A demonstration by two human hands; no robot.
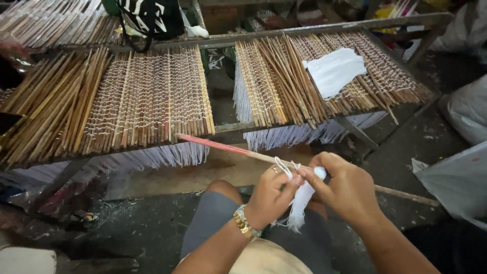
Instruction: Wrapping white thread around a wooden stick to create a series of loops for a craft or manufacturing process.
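Just below the rack of bamboo sticks, both hands pinch a soft white thread tassel between them, left hand and right hand closed on it against a thin, red-tipped stick.

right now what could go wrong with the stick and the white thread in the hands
The long stick lies across the lap with its red end near the left rack; a turn might knock the sticks there. The white thread bundle, pinched by the left hand and right hand, hangs loose and could tangle or slip off.
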